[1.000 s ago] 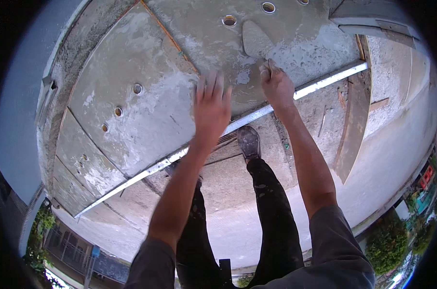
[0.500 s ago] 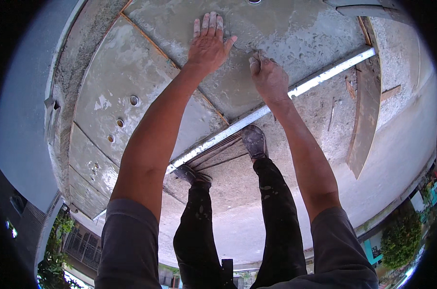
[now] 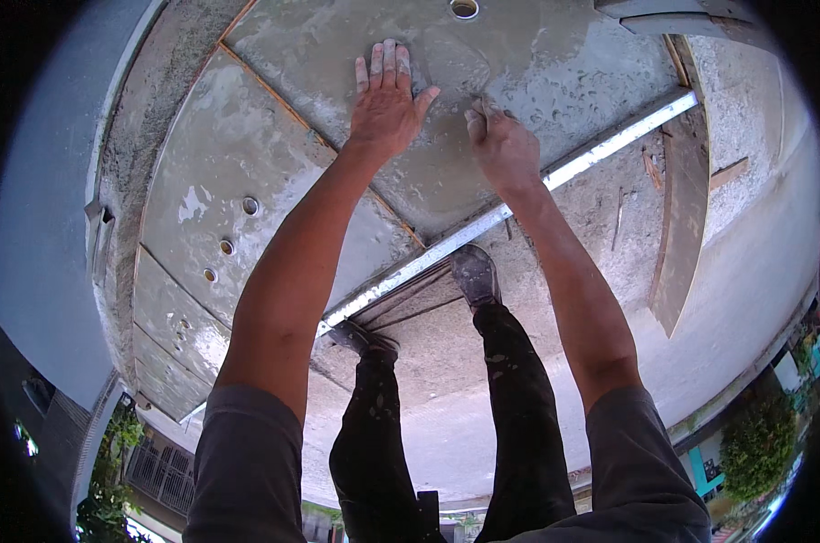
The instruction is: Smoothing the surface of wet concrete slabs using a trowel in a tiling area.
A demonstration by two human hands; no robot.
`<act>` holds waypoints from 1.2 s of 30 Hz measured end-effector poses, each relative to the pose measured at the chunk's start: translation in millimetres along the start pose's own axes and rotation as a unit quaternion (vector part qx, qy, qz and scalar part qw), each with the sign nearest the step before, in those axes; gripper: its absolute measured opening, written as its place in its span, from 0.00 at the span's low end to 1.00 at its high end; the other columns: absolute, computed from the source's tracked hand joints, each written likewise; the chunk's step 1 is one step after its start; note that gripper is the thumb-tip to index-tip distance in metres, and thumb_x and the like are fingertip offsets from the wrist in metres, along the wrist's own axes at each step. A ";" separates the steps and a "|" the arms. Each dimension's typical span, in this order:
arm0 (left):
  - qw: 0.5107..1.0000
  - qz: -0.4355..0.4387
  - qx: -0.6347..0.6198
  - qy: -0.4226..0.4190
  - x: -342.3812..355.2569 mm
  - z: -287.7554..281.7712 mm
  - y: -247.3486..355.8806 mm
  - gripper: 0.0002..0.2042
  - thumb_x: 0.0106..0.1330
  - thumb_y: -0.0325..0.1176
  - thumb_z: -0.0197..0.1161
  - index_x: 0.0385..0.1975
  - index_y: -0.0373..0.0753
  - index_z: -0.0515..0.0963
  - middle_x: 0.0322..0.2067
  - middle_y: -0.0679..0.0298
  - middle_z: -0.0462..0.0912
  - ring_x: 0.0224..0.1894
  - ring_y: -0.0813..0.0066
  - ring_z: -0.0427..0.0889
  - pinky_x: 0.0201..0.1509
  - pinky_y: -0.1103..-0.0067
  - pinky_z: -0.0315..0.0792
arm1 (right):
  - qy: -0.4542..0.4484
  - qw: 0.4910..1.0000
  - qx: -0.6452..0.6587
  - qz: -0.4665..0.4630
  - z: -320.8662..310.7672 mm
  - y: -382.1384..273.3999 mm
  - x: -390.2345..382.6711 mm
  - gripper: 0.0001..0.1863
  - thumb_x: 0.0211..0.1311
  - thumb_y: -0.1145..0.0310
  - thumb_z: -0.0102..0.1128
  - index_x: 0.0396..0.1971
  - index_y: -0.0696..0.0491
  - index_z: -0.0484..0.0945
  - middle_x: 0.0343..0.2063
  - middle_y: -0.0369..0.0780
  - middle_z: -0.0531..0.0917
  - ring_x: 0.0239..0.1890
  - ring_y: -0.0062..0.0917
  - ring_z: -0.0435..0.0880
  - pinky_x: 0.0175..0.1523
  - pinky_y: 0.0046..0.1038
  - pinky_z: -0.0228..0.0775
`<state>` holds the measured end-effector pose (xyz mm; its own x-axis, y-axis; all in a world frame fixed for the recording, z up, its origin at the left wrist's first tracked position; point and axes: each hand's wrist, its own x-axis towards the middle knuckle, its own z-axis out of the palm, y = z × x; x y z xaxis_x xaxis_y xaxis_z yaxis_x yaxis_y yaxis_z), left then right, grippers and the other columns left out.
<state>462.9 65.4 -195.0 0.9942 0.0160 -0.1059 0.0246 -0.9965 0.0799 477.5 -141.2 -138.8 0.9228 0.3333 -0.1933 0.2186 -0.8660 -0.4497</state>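
Wet grey cement (image 3: pixel 545 54) fills a slab section in front of me, smooth in the middle and rough on the right. My left hand (image 3: pixel 387 113) lies flat on or just over it, fingers stretched and thumb apart, with grey smears on the fingertips. Closed fingers of my right hand (image 3: pixel 505 149) grip what looks like a trowel (image 3: pixel 483 102). Its cement-covered blade blends into the surface, so its outline is hard to make out. Below my hands a shiny metal bar (image 3: pixel 573 169) runs diagonally along the slab's near edge.
Thin wooden strips (image 3: pixel 279 101) divide the slab. Several round pipe openings (image 3: pixel 251 206) pierce it. A curved board (image 3: pixel 686 217) and wood scraps (image 3: pixel 729 173) lie on the right. My shoes (image 3: pixel 475 273) stand beside the bar. A wall (image 3: pixel 43 244) rises at the left.
My left hand has shifted slightly down in the picture. The view has tilted a little, showing more of the far pipe opening. My right hand keeps its grip in nearly the same place.
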 end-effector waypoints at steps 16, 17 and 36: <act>0.995 0.070 -0.035 0.054 77.9 -34.3 43.0 0.43 0.76 0.65 0.29 0.74 0.28 0.50 0.76 0.45 0.48 0.79 0.52 0.43 0.81 0.56 0.33 | 0.052 0.998 -0.024 0.041 -54.5 68.1 0.3 0.16 0.67 0.60 0.56 0.48 0.54 0.81 0.32 0.51 0.86 0.35 0.49 0.86 0.41 0.48 0.79; 0.995 0.076 -0.022 0.055 90.6 -32.9 48.5 0.43 0.76 0.65 0.29 0.74 0.28 0.50 0.76 0.45 0.49 0.79 0.53 0.42 0.81 0.57 0.33 | 0.057 0.997 -0.016 0.047 -52.6 70.2 3.7 0.16 0.67 0.60 0.56 0.47 0.53 0.81 0.32 0.50 0.86 0.35 0.49 0.86 0.41 0.48 0.79; 0.998 0.068 0.000 -0.010 111.6 -11.8 62.7 0.44 0.75 0.65 0.31 0.75 0.28 0.45 0.77 0.43 0.40 0.80 0.50 0.37 0.81 0.56 0.30 | 0.042 0.994 -0.006 0.096 -53.0 103.7 41.5 0.20 0.68 0.59 0.53 0.56 0.50 0.80 0.33 0.50 0.87 0.34 0.51 0.86 0.41 0.48 0.79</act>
<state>576.6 5.8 -190.1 0.9861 -0.1213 -0.1133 -0.1110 -0.9894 0.0939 555.4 -237.0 -147.2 0.9710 0.1299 -0.2007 0.0396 -0.9152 -0.4011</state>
